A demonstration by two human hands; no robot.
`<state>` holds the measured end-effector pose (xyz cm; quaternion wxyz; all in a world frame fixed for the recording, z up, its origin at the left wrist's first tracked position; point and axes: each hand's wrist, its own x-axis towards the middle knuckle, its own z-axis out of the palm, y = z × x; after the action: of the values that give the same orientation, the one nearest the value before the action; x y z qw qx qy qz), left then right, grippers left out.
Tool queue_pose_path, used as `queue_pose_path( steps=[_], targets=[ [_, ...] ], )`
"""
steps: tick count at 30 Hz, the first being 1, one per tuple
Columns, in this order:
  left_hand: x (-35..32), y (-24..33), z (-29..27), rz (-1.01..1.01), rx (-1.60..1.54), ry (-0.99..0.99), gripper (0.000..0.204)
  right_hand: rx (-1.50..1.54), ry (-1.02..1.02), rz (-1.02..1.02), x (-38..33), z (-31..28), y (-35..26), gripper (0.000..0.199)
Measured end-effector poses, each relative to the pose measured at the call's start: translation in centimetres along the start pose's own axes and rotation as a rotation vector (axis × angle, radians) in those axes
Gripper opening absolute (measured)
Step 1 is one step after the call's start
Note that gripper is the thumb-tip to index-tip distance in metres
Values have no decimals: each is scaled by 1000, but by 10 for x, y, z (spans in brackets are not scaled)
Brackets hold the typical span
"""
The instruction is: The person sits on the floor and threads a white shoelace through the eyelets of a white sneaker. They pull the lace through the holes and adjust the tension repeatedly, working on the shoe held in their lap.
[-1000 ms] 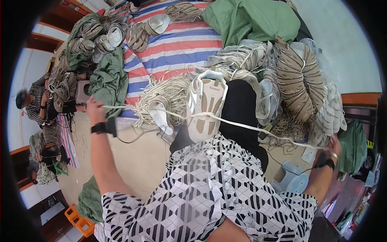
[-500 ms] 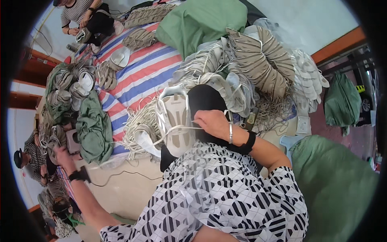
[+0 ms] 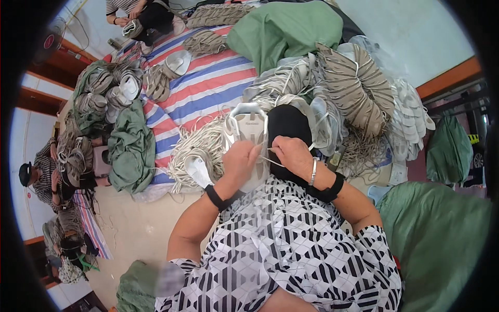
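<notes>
A pale grey shoe upper (image 3: 248,136) is held upright on the lap, over a black cloth (image 3: 287,130) draped on the knee. The left hand (image 3: 240,162) is closed around the lower part of the upper, steadying it. The right hand (image 3: 292,153) is pinched together on a thin white thread (image 3: 271,161), which runs taut between the two hands just beside the upper's edge; whether a needle is held cannot be told.

Half a second ago the left arm was stretched far out to the side with the thread drawn long; it has since been brought back in, so that both hands now meet at the upper. From this it is judged that one stitch has been pulled through and the next is being set.

A heap of pale cord loops (image 3: 200,148) lies just left of the upper, on a striped sheet (image 3: 202,91). Bundles of finished uppers (image 3: 353,88) are stacked to the right, with green sacks (image 3: 283,31) behind. Other seated workers (image 3: 39,174) are seen at the far left.
</notes>
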<state>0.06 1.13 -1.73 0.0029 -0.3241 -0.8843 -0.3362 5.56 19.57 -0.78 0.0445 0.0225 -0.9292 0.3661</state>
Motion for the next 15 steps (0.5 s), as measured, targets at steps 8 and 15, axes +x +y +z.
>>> queue_pose_path(
  steps=[8, 15],
  targets=[
    [3, -21, -15, -342, -672, 176, 27, 95, -96, 121, 5, 16, 4, 12],
    [-22, -37, -14, -372, -595, 133, 23, -137, -87, 23, 3, 23, 5, 13]
  ],
)
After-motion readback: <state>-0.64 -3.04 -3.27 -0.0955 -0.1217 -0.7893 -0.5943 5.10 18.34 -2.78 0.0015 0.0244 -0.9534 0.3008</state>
